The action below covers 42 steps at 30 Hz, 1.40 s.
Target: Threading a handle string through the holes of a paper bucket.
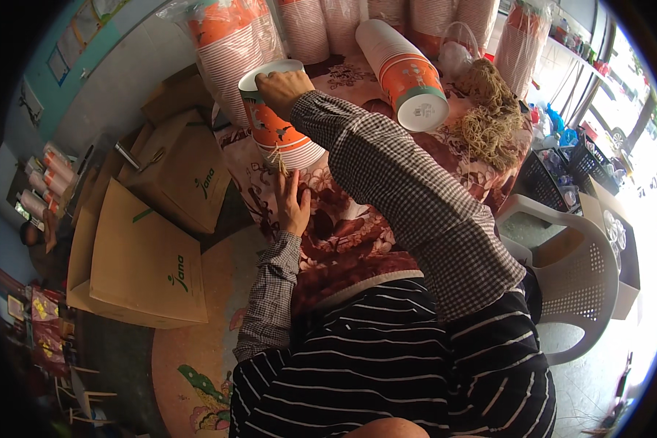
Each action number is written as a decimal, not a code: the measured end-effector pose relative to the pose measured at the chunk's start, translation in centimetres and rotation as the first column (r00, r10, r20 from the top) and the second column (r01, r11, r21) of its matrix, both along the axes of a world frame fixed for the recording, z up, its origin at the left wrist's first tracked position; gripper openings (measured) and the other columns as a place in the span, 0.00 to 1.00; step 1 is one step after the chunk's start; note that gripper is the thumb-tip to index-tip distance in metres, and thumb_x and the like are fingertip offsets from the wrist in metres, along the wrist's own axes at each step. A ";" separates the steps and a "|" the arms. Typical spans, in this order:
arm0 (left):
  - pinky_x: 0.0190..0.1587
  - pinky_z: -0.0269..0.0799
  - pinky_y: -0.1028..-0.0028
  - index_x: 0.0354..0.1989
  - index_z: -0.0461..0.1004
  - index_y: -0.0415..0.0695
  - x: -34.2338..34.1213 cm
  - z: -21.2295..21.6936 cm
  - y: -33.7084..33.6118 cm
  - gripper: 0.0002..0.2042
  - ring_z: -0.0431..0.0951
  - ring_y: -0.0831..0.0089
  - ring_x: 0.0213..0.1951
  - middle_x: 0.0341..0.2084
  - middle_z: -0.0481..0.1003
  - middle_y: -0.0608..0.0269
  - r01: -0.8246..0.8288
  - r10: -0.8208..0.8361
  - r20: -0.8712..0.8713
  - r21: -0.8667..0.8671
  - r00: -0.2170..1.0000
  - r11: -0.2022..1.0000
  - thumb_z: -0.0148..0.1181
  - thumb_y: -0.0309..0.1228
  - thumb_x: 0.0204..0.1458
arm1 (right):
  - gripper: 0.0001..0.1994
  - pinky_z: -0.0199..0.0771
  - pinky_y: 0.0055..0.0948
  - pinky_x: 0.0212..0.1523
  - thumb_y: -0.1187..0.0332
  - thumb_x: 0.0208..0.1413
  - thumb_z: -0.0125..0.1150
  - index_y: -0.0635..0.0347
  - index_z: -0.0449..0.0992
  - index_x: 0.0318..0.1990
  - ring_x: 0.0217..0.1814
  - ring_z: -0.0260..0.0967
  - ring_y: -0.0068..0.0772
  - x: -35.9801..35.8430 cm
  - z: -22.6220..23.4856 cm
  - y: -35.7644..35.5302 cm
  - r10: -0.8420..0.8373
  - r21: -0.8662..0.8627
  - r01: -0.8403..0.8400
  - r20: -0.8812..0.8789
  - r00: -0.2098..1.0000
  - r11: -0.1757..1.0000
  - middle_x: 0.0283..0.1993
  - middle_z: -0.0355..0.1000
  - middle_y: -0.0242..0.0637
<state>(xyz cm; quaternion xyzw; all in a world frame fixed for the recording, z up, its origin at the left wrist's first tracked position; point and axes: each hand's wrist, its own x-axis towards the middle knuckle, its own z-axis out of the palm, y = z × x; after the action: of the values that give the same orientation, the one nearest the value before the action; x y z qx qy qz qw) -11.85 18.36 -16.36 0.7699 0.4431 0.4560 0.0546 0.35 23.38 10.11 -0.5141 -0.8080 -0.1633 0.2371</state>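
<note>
Head view: the right hand (281, 85) is curling over the white top of a stack of orange cups (274, 125) standing bottom-up on the flowered cloth (358, 237); I can't tell what it's gripping. The left hand (293, 210) is resting, fingers loosely parted, by twine (277, 158) at the stack's lower edge; whether it's pinching any, I can't tell.

**Cardboard boxes (146, 255) on the left, a plastic chair (577, 292) on the right**

Two of the brown boxes stood close together, one behind the other. The pale chair had a back full of small holes. Near it stood an open carton (629, 292) with white things inside, and farther back were black baskets (540, 179) filled with mixed items. Framed pictures (58, 66) hung at upper left. A car (618, 137) showed in bright daylight at far right.
</note>
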 end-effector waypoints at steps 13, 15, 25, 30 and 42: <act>0.68 0.52 0.55 0.68 0.55 0.54 0.2 0.3 -0.1 0.28 0.47 0.46 0.69 0.69 0.45 0.45 -0.007 0.007 -0.003 0.004 1.000 1.000 0.52 0.35 0.59 | 0.09 0.78 0.40 0.34 0.68 0.60 0.50 0.63 0.70 0.44 0.37 0.78 0.43 0.1 -0.9 0.2 0.014 0.042 -0.015 0.009 1.000 0.999 0.35 0.76 0.47; 0.68 0.52 0.55 0.69 0.55 0.55 0.0 0.3 0.0 0.27 0.47 0.46 0.69 0.69 0.45 0.45 -0.006 0.006 -0.001 -0.021 1.000 1.000 0.51 0.36 0.59 | 0.09 0.79 0.41 0.34 0.68 0.60 0.50 0.63 0.70 0.43 0.37 0.78 0.44 0.0 -1.0 0.3 0.046 0.038 -0.046 -0.005 0.999 0.998 0.35 0.76 0.47; 0.67 0.54 0.55 0.69 0.54 0.55 0.1 0.2 -0.1 0.28 0.47 0.47 0.69 0.70 0.44 0.46 0.012 -0.012 0.001 -0.016 1.000 1.000 0.52 0.36 0.59 | 0.13 0.75 0.42 0.44 0.62 0.58 0.56 0.57 0.72 0.47 0.45 0.75 0.48 1.3 -1.1 1.3 0.084 -0.139 -0.107 -0.163 0.983 0.984 0.40 0.76 0.46; 0.67 0.54 0.55 0.69 0.54 0.56 0.7 0.1 -0.6 0.30 0.47 0.46 0.69 0.69 0.45 0.45 -0.026 0.026 -0.018 -0.015 1.000 1.000 0.55 0.32 0.57 | 0.12 0.74 0.43 0.42 0.59 0.55 0.58 0.53 0.76 0.42 0.41 0.75 0.51 13.2 1.2 2.6 0.129 0.046 -0.120 -0.337 0.933 0.992 0.37 0.77 0.46; 0.64 0.57 0.53 0.61 0.64 0.44 3.1 1.5 -3.7 0.23 0.55 0.50 0.66 0.65 0.56 0.51 -0.034 0.057 -0.086 0.245 0.995 0.969 0.53 0.25 0.54 | 0.15 0.73 0.48 0.45 0.60 0.50 0.63 0.57 0.77 0.44 0.44 0.74 0.52 34.5 -9.7 -3.0 -0.312 -0.013 0.356 -0.511 0.801 0.934 0.41 0.76 0.48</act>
<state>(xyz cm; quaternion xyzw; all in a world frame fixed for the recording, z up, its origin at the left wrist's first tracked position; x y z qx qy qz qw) -8.77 14.63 -14.82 0.7807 0.4035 0.4719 -0.0709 34.89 20.34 0.37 -0.6626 -0.6064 -0.0957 0.4289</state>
